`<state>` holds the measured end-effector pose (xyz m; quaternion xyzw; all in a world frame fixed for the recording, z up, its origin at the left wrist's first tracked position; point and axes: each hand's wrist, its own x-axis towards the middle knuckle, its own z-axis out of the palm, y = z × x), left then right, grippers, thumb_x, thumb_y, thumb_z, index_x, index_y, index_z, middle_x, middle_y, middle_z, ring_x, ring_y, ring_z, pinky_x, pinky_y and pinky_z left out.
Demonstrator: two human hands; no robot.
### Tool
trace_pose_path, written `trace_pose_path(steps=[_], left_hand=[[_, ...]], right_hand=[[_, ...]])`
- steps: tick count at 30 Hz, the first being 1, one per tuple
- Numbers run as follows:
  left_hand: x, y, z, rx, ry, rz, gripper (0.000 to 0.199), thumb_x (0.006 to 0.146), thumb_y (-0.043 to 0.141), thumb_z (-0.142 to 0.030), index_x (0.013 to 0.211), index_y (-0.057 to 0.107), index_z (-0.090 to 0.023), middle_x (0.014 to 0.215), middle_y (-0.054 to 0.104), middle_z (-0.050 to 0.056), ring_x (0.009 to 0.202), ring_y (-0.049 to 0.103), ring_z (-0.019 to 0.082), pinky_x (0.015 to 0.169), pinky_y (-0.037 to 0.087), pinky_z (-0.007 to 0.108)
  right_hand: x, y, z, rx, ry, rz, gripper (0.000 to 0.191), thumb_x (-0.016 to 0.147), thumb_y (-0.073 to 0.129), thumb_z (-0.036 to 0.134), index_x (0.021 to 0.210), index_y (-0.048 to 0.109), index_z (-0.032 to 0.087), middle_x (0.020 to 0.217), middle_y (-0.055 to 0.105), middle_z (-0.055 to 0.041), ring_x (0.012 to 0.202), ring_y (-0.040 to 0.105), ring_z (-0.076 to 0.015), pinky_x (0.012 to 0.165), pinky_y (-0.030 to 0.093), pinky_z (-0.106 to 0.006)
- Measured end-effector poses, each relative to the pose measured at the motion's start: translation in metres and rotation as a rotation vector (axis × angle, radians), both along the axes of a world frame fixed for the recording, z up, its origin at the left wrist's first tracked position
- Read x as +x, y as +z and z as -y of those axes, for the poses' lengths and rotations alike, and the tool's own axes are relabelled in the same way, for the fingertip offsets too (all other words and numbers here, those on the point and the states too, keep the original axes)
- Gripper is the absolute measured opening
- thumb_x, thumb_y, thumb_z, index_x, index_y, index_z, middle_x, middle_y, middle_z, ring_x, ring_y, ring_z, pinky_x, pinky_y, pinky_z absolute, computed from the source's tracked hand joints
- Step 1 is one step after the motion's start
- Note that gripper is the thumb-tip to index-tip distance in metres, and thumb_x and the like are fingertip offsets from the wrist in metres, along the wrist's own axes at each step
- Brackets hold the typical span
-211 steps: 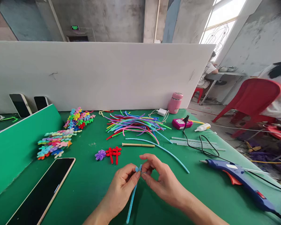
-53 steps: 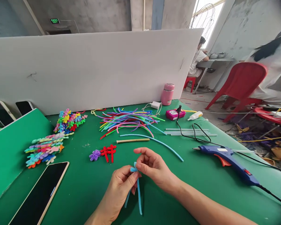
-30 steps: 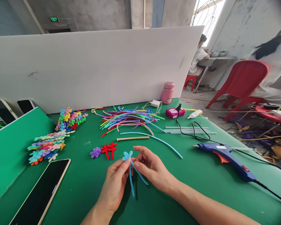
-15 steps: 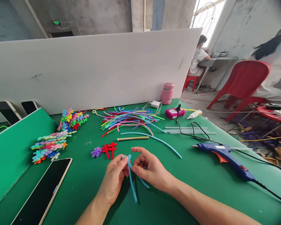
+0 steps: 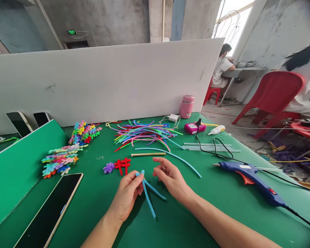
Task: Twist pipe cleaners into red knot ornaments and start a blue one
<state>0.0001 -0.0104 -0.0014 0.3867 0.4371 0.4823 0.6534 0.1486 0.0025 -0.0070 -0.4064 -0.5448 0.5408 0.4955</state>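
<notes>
My left hand (image 5: 129, 193) pinches a light blue pipe cleaner (image 5: 149, 199) near its bent top, and its two loose ends fan out down to the right. Just right of it, my right hand (image 5: 170, 177) is apart from the pipe cleaner, fingers curled loosely with a gap between thumb and forefinger, nothing in them. Beyond the hands lie red pipe-cleaner shapes (image 5: 122, 166) and a purple pipe-cleaner flower (image 5: 109, 168). Another light blue pipe cleaner (image 5: 186, 161) lies curved behind my right hand, beside a thin tan stick (image 5: 148, 154).
A heap of coloured pipe cleaners (image 5: 147, 134) lies at the back. Finished flowers (image 5: 62, 158) are piled left, near a phone (image 5: 50, 210). On the right rest a blue glue gun (image 5: 250, 179), clear glue sticks (image 5: 212, 147) and a pink bottle (image 5: 186, 106).
My right hand has let go of the blue pipe cleaner and drawn back to the right. The pipe cleaner's loose ends have swung rightward. The camera view has shifted slightly.
</notes>
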Motion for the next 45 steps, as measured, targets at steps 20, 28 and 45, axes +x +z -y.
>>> trace_pose_path(steps=[20, 28, 45], left_hand=[[0.016, 0.000, 0.010, 0.218, 0.012, -0.265, 0.026, 0.066, 0.062, -0.032, 0.050, 0.048, -0.017, 0.044, 0.044, -0.007, 0.043, 0.037, 0.008, 0.046, 0.028, 0.021], [0.019, -0.002, 0.009, 0.233, 0.038, -0.254, 0.025, 0.062, 0.063, -0.032, 0.049, 0.048, -0.016, 0.041, 0.045, -0.007, 0.040, 0.038, 0.008, 0.044, 0.028, 0.021], [0.011, -0.008, 0.006, 0.192, 0.059, -0.098, 0.021, 0.060, 0.067, -0.032, 0.054, 0.057, -0.014, 0.045, 0.050, -0.005, 0.044, 0.043, 0.008, 0.046, 0.034, 0.020]], right_hand=[[0.002, -0.004, 0.003, 0.316, -0.148, 0.168, 0.023, 0.078, 0.045, 0.026, 0.100, 0.049, 0.018, 0.064, 0.051, 0.0021, 0.060, 0.050, -0.0132, 0.057, 0.037, -0.025], [0.005, -0.007, 0.000, 0.395, -0.237, 0.229, 0.025, 0.079, 0.041, 0.024, 0.101, 0.049, 0.016, 0.067, 0.052, 0.0002, 0.063, 0.052, -0.0140, 0.058, 0.038, -0.025], [0.006, -0.010, -0.009, 0.430, -0.294, 0.229, 0.026, 0.078, 0.040, 0.024, 0.101, 0.048, 0.014, 0.066, 0.052, 0.0006, 0.060, 0.051, -0.0127, 0.054, 0.039, -0.023]])
